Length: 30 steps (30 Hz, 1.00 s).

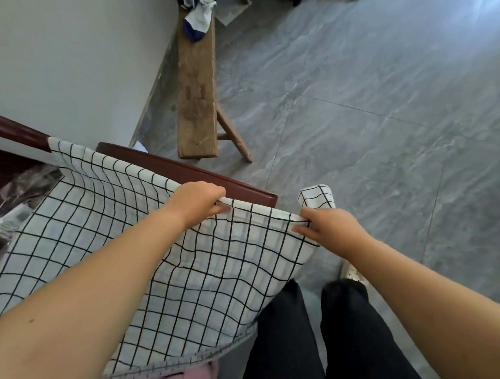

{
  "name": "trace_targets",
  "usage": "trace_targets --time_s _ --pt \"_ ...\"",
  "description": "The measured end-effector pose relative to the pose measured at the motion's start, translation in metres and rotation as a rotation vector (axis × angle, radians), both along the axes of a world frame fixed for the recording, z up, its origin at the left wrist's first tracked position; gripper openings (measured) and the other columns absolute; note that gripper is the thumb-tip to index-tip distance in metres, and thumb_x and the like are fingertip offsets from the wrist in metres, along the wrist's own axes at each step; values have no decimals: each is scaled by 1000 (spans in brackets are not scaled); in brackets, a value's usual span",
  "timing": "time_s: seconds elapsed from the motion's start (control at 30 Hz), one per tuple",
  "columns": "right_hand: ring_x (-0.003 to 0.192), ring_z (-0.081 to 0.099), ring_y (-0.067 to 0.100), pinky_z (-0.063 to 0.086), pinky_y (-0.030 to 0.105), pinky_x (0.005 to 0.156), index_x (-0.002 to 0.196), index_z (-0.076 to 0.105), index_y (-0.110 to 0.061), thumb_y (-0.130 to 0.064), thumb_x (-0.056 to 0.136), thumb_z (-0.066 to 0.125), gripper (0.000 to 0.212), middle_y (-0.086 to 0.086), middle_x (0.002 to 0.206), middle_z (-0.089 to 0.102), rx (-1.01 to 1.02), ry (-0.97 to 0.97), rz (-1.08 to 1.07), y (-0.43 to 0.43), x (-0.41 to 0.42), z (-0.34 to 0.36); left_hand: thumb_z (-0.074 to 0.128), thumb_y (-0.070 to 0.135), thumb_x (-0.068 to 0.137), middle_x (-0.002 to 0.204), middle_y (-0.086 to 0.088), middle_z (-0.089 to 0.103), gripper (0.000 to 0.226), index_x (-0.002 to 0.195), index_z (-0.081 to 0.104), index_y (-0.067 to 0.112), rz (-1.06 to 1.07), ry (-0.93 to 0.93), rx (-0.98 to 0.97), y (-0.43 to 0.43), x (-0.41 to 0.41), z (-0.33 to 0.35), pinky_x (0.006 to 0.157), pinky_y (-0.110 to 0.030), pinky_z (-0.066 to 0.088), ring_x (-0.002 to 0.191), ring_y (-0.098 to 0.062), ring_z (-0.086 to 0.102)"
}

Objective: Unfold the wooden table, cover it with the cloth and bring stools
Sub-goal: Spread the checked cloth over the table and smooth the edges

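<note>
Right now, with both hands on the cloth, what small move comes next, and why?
Probably spread the hands and draw the edge forward: the left hand and right hand grip the checked cloth close together, a corner sticks out past the right hand, and the table rim ahead shows uncovered.

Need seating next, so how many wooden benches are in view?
1: the bench along the wall, socks on its far end. More may be hidden out of frame.

Cloth [138, 240] draped over bench [185, 171] edge, 10 o'clock.
Ahead at 12 o'clock, long stool [197, 97] on floor [367, 108] along wall [60, 43], socks [197, 11] on far end; left hand [200, 203], right hand [326, 225] on cloth's hem.
</note>
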State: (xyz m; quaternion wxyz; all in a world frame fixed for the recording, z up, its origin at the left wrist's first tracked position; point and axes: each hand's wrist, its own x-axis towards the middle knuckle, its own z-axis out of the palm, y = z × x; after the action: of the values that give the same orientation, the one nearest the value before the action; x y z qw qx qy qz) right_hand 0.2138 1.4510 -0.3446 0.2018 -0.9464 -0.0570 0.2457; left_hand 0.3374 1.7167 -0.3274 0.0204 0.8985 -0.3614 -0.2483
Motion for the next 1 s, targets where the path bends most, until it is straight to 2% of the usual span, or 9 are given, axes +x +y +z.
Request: trace_targets --time_s 0.13,0.2,0.3,0.4,0.47,0.57,0.77,0.87,1.0 --pt "75 59 26 25 30 54 87 47 -14 -46 94 45 33 3 78 61 -15 -192 17 -19 -13 28 62 41 86 64 5 44 37 69 40 16 -28 -58 -158 -5 -15 32 53 -30 28 66 -25 54" --pt "68 59 28 25 29 51 82 47 -13 -44 92 50 33 3 72 60 14 -265 4 -34 -22 42 63 40 85 62 3 48 36 69 46 13 -56 -97 -201 -13 -20 50 50 -32 34 62 -23 54" --pt "58 58 30 35 30 50 73 43 -15 -40 88 59 33 3 62 58 -6 -373 -26 -57 -38 67 62 40 85 65 0 56 33 72 53 11 -80 -139 -255 -34 -31 80 50 -36 41 61 -22 54" --pt "52 57 28 40 32 48 71 48 -11 -36 83 67 34 2 58 58 -33 -503 -63 -83 -61 97 57 45 87 64 3 55 35 72 53 13 -103 -189 -319 -61 -50 111 47 -34 40 59 -18 51" --pt "48 56 26 33 25 44 69 49 -12 -36 80 71 34 0 56 57 -87 -584 -76 -105 -83 116 47 52 86 63 6 54 40 71 53 15 -122 -225 -347 -84 -68 131 47 -29 36 58 -14 47" --pt "45 56 25 24 22 48 67 49 -13 -37 77 72 35 -1 54 56 -166 -663 -92 -140 -125 146 56 47 87 64 7 54 34 75 56 15 -164 -225 -364 -124 -100 158 49 -28 33 58 -15 48" --pt "47 56 26 26 22 43 67 48 -13 -37 79 71 35 -1 55 56 -279 -752 -223 -218 -238 205 61 45 84 62 0 55 38 72 53 10 -269 -257 -421 -227 -171 210 46 -22 27 56 -18 46" --pt "46 55 25 26 23 43 67 48 -14 -39 80 68 35 -1 55 56 -351 -783 -298 -257 -300 235 62 45 84 60 7 48 35 69 47 18 -332 -257 -470 -283 -214 236 45 -25 25 54 -14 43" --pt "49 57 24 24 23 45 67 45 -16 -38 81 67 34 0 56 57 -440 -820 -392 -303 -378 271 59 48 84 68 6 55 30 77 54 20 -421 -234 -514 -354 -268 265 52 -29 35 62 -17 51"
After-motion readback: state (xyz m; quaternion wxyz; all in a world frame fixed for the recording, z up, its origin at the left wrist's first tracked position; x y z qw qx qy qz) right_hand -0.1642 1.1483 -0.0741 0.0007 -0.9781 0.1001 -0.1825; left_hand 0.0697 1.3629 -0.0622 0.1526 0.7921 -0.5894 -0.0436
